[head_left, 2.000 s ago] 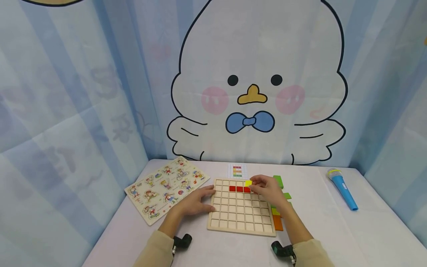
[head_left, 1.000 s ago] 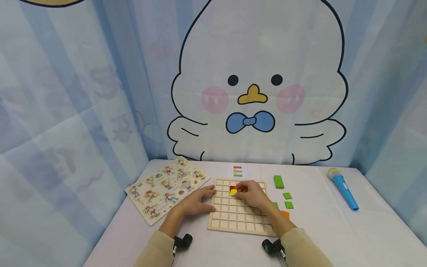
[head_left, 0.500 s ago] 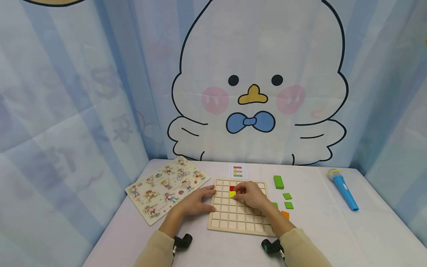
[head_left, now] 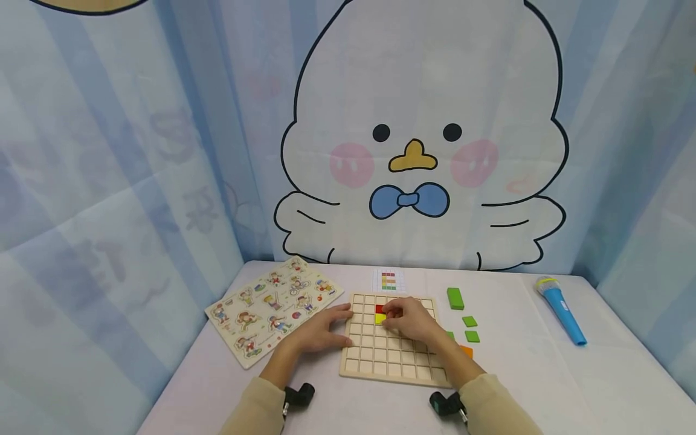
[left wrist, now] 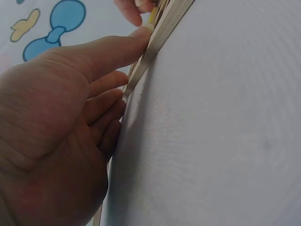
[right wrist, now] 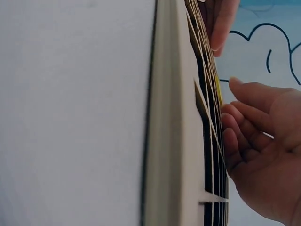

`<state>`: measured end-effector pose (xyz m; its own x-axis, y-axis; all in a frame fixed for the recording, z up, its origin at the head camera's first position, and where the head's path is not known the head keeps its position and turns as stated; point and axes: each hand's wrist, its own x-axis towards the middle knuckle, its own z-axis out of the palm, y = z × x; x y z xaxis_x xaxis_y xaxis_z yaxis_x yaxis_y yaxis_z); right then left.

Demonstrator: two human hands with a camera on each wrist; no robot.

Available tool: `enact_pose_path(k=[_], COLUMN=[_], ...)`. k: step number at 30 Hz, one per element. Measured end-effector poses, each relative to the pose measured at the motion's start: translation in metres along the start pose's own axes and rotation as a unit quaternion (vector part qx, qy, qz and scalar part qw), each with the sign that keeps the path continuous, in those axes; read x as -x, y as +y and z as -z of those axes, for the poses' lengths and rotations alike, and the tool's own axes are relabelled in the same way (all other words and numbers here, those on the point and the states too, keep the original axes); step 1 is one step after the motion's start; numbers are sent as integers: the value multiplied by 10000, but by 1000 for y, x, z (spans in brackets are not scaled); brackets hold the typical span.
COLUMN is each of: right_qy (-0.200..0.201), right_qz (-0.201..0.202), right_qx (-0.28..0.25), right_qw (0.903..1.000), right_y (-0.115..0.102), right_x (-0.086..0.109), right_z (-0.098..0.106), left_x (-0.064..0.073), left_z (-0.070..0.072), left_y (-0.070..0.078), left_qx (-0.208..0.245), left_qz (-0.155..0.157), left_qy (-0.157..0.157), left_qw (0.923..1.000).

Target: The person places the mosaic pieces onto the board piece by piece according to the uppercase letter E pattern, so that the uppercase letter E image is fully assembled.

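Note:
A wooden grid board [head_left: 373, 354] lies on the table before me. My left hand [head_left: 319, 331] rests at its left edge, fingers extended and the thumb touching the rim in the left wrist view. Inside the grid, a yellow square tile [head_left: 380, 319] sits in the cell just below a red tile [head_left: 379, 309]. My right hand [head_left: 411, 319] is over the board, fingertips at the yellow tile and covering the other red tiles. In the right wrist view its thumb stands apart from the bent fingers, with no tile visible between them.
A pattern card [head_left: 388, 280] lies behind the board. Green tiles [head_left: 455, 298] and an orange piece [head_left: 467, 351], partly hidden by my right forearm, are on the right. A blue microphone [head_left: 563, 312] lies farther right, and a picture puzzle board [head_left: 272, 308] on the left.
My right hand brought the yellow tile leftward and down from the board's upper right. The tile went from tilted to flat below the red one. My left hand stayed put.

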<state>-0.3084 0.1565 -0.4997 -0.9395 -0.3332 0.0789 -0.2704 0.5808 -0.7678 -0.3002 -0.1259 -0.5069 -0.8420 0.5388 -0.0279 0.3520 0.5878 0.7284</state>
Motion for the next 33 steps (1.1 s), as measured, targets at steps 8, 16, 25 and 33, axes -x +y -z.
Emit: enact_pose_path(k=[8, 16, 25, 33], right_qy=[-274, -171, 107, 74], right_qz=[270, 238, 215, -118], right_qx=[-221, -140, 41, 315], right_qw=[9990, 9995, 9997, 9994], right_y=[0, 3, 1, 17], right_x=[15, 37, 55, 64], right_z=[16, 36, 62, 84], left_x=[-1, -1, -2, -1], left_z=[-1, -2, -2, -2], left_y=[-1, -3, -4, -1], left_qx=[-35, -53, -28, -9], left_qz=[-31, -23, 29, 22], left_qy=[33, 46, 43, 29], left_qw=[10000, 10000, 10000, 10000])
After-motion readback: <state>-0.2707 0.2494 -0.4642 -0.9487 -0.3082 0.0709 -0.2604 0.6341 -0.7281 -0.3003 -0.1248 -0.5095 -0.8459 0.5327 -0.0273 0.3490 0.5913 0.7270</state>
